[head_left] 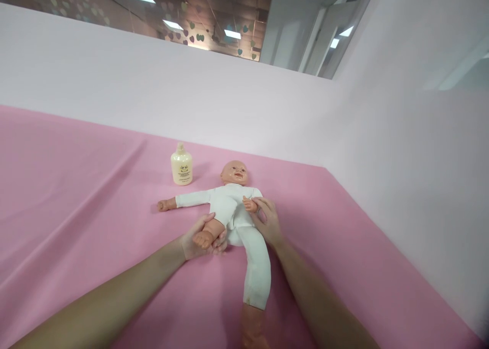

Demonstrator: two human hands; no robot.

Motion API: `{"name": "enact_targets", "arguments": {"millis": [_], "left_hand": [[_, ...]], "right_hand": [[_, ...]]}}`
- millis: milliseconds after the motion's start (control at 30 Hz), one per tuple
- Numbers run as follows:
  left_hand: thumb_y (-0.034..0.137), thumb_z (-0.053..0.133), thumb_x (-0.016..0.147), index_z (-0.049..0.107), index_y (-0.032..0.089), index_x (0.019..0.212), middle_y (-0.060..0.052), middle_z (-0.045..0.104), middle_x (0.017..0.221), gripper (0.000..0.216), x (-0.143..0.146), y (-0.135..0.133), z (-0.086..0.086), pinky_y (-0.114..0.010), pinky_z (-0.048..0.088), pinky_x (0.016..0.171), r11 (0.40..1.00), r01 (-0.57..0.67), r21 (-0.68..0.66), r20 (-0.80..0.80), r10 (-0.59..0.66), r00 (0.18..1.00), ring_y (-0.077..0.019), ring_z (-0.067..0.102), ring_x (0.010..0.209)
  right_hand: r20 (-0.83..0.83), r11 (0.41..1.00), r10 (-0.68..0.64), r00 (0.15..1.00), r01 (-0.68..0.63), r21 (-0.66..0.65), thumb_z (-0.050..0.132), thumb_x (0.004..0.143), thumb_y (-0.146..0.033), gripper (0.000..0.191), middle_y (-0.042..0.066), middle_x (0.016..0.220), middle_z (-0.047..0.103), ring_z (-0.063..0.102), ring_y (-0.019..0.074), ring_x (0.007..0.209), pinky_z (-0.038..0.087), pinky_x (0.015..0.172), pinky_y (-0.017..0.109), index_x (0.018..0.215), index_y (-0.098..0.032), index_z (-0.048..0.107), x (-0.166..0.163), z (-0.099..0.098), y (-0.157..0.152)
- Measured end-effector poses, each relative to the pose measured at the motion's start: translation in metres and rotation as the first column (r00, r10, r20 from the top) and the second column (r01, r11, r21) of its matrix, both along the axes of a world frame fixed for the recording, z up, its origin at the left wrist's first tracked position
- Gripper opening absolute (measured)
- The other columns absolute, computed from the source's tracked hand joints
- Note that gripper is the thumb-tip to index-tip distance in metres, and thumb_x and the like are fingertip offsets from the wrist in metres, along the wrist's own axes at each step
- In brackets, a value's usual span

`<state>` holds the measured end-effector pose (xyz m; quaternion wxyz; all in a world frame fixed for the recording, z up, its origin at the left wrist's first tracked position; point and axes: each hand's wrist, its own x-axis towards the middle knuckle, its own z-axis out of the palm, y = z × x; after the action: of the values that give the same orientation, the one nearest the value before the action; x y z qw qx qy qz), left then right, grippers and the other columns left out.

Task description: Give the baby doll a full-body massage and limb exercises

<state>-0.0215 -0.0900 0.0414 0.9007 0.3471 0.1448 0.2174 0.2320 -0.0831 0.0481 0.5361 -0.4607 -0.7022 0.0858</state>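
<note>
– Surroundings?
– White wall (171, 91), behind; pink-covered worktop (76, 181), below.
– Doll (244, 217)?
– One, face-up on it: my left hand (192, 241) grips its raised leg, my right hand (271, 221) its arm.
– Smallest?
– Cream bottle (182, 168), upright, past the doll's outstretched arm.

No word, brand or number can be read. Print shows on the cream bottle (177, 164), which stands near the head of the doll (243, 217), beyond its outstretched arm: a small dark emblem with a few lines of dark lettering beneath it, all too tiny and blurred to make out.
</note>
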Motion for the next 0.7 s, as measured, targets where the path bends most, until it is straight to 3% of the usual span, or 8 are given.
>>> {"name": "enact_targets", "arguments": {"millis": [133,267,367,433,533,700], "left_hand": [[0.077,0.048,0.084,0.058,0.017,0.070,-0.002,0.050,0.057,0.062,-0.002,0.002,-0.007,-0.038,0.045,0.074,0.996,0.068,0.054,0.023,-0.069,0.997,-0.0193,0.049,0.062],[0.079,0.051,0.080,0.060,0.017,0.076,-0.005,0.058,0.062,0.063,-0.005,0.001,-0.015,-0.046,0.047,0.086,0.953,0.235,0.192,0.087,-0.255,0.963,-0.0225,0.054,0.069],[0.079,0.060,0.073,0.064,0.017,0.084,-0.007,0.063,0.066,0.063,-0.007,-0.003,-0.017,-0.051,0.049,0.091,0.859,0.404,0.315,0.081,-0.449,0.890,-0.0253,0.059,0.071],[0.076,0.067,0.067,0.067,0.016,0.086,-0.010,0.067,0.070,0.063,-0.007,-0.007,-0.014,-0.053,0.052,0.088,0.762,0.528,0.376,0.038,-0.582,0.813,-0.0298,0.064,0.074],[0.069,0.076,0.062,0.072,0.016,0.088,-0.015,0.073,0.080,0.059,-0.006,-0.011,-0.004,-0.053,0.056,0.083,0.639,0.648,0.414,-0.073,-0.686,0.724,-0.0384,0.070,0.087],[0.061,0.080,0.066,0.076,0.016,0.100,-0.015,0.076,0.093,0.057,-0.004,-0.015,0.018,-0.049,0.061,0.079,0.597,0.691,0.409,-0.176,-0.691,0.701,-0.0399,0.074,0.095]], "right_hand": [[-0.032,1.000,-0.010,0.999,0.010,-0.021,0.072,0.086,-0.037,0.036,0.006,0.122,0.070,0.061,0.0271,0.119,0.046,0.112,0.050,0.122,-0.032,0.071,0.003,-0.003,-0.001],[-0.261,0.995,-0.040,0.964,0.013,-0.104,0.074,0.083,-0.042,0.046,0.008,0.128,0.068,0.064,0.0261,0.116,0.050,0.108,0.048,0.126,-0.027,0.067,0.008,-0.009,0.005],[-0.466,0.986,-0.057,0.883,-0.022,-0.164,0.075,0.081,-0.046,0.058,0.009,0.135,0.066,0.066,0.0256,0.113,0.053,0.102,0.045,0.134,-0.025,0.061,0.013,-0.011,0.013],[-0.555,0.989,-0.064,0.829,-0.020,-0.144,0.074,0.081,-0.048,0.065,0.011,0.142,0.061,0.064,0.0265,0.118,0.053,0.101,0.044,0.139,-0.024,0.056,0.017,-0.011,0.017],[-0.637,0.993,-0.090,0.766,0.019,-0.118,0.071,0.083,-0.048,0.068,0.010,0.152,0.052,0.057,0.0276,0.130,0.052,0.103,0.043,0.144,-0.026,0.051,0.022,-0.011,0.021],[-0.726,0.961,-0.226,0.650,0.029,-0.273,0.065,0.085,-0.051,0.071,0.008,0.152,0.051,0.056,0.0278,0.132,0.053,0.100,0.044,0.149,-0.031,0.043,0.030,-0.014,0.023]]}}
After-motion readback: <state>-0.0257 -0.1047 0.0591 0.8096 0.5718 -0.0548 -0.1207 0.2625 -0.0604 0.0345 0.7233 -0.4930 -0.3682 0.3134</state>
